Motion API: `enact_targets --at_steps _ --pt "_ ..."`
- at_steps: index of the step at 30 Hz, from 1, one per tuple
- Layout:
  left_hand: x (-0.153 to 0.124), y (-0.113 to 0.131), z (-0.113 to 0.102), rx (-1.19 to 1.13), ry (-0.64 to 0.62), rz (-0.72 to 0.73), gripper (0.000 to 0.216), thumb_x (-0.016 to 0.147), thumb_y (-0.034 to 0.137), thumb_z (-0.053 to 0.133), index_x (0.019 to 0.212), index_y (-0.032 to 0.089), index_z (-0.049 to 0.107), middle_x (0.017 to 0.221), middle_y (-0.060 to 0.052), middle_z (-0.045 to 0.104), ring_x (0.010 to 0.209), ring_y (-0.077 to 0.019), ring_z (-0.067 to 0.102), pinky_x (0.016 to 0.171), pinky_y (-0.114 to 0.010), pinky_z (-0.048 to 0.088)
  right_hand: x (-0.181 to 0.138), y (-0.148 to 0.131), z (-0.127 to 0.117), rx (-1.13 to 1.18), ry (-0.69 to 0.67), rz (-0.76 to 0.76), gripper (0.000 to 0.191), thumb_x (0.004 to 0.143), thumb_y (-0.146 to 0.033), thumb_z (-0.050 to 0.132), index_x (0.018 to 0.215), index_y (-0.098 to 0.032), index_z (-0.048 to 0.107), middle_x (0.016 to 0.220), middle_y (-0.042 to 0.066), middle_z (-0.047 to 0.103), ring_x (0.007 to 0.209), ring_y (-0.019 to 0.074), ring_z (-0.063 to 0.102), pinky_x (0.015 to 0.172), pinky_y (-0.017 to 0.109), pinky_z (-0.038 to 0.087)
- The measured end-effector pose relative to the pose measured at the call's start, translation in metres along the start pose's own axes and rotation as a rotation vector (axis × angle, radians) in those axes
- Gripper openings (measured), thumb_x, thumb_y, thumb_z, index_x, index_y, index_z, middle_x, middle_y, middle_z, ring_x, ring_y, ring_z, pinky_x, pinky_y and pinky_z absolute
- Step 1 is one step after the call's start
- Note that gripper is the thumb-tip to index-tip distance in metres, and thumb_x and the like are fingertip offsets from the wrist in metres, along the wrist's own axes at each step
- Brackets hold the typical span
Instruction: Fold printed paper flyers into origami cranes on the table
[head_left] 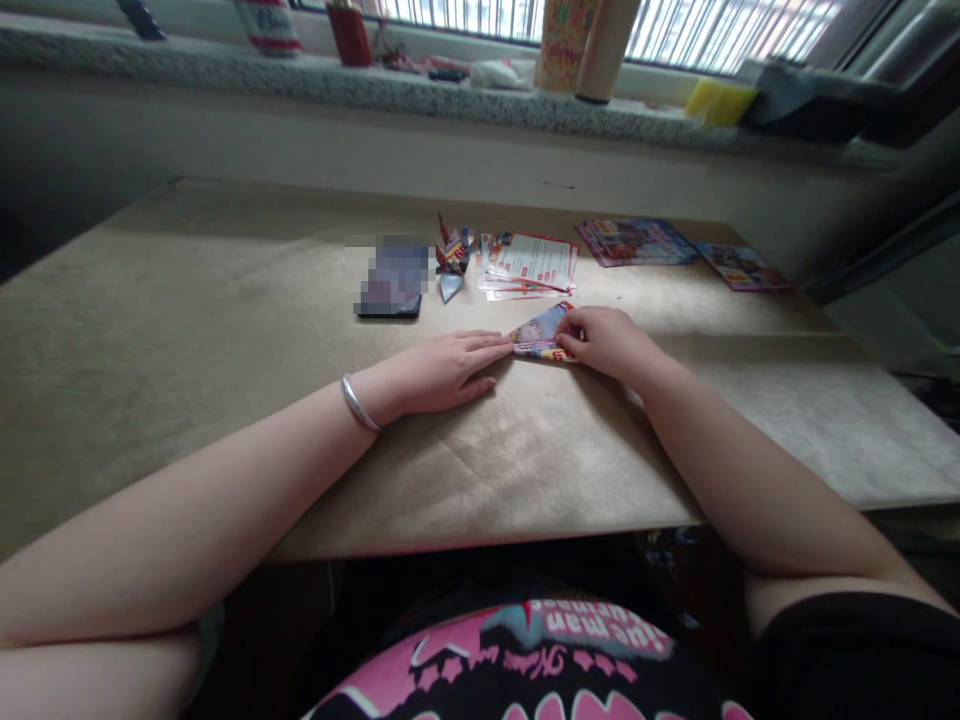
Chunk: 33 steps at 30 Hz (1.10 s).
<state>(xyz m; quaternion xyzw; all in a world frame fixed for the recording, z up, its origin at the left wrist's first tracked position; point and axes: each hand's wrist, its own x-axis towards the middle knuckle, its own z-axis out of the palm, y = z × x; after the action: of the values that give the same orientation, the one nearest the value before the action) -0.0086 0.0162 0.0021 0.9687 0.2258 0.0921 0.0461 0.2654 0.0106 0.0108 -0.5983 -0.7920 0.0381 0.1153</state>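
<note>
A small, colourful printed sheet of paper (534, 336), folded to a pointed shape, lies on the table between my hands. My left hand (450, 370) rests flat on the tabletop, fingers stretched out, with its fingertips touching the left point of the paper. At the paper's right end, my right hand (606, 342) pinches the edge between thumb and curled fingers. Part of the paper is hidden under those fingers. Beyond the hands sits a folded paper crane (454, 250) in dark printed colours, with a small silvery pointed piece (450, 289) just in front of it.
A dark phone-like slab (394, 285), partly pixelated, lies left of the crane. Printed cards (529, 262) are fanned out behind the paper. Colourful printed sheets (637, 242) lie at the back right of the beige table (225, 300). The stone windowsill (420, 90) holds cups, a tube and a yellow item.
</note>
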Motion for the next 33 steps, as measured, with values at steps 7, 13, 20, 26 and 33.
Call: enact_targets --at_steps 7,13,20,26,33 --pt "0.002 0.0 0.0 -0.023 -0.045 0.002 0.056 0.1 0.035 0.048 0.15 0.012 0.041 0.154 -0.015 0.043 0.143 -0.0228 0.042 0.12 -0.036 0.034 -0.002 -0.028 0.003 -0.197 0.135 -0.29 0.034 0.096 -0.04 0.046 0.09 -0.02 0.073 0.093 0.009 0.071 0.094 0.0247 0.057 0.1 0.041 0.032" --pt "0.001 -0.002 0.003 0.03 0.005 0.025 0.053 0.1 0.034 0.047 0.148 0.012 0.045 0.149 -0.016 0.05 0.138 -0.0248 0.049 0.117 -0.038 0.039 0.003 -0.037 0.011 -0.154 0.056 -0.188 0.028 0.093 -0.037 0.05 0.087 -0.018 0.069 0.096 0.012 0.07 0.092 0.0258 0.056 0.087 0.039 0.036" --pt "-0.001 -0.001 0.002 0.109 0.122 0.025 0.039 0.098 0.029 0.048 0.132 0.014 0.062 0.129 -0.013 0.066 0.114 -0.0235 0.064 0.101 -0.037 0.053 0.01 -0.027 0.018 0.002 0.038 -0.071 0.023 0.089 -0.036 0.056 0.078 -0.019 0.064 0.09 0.01 0.07 0.085 0.0228 0.059 0.075 0.034 0.038" --pt "0.001 0.0 0.003 0.166 0.167 0.021 0.036 0.098 0.03 0.047 0.124 0.016 0.066 0.119 -0.01 0.07 0.104 -0.0225 0.066 0.091 -0.035 0.055 0.015 -0.021 0.022 0.129 0.029 -0.029 0.02 0.087 -0.036 0.061 0.076 -0.019 0.064 0.083 0.007 0.068 0.076 0.0193 0.056 0.067 0.03 0.036" --pt "0.002 0.001 0.001 0.208 0.175 -0.007 0.034 0.096 0.03 0.049 0.12 0.016 0.069 0.111 -0.01 0.072 0.099 -0.0223 0.066 0.086 -0.035 0.055 0.016 -0.019 0.023 0.153 0.009 -0.01 0.02 0.087 -0.036 0.063 0.076 -0.019 0.064 0.082 0.006 0.067 0.073 0.018 0.055 0.064 0.03 0.034"
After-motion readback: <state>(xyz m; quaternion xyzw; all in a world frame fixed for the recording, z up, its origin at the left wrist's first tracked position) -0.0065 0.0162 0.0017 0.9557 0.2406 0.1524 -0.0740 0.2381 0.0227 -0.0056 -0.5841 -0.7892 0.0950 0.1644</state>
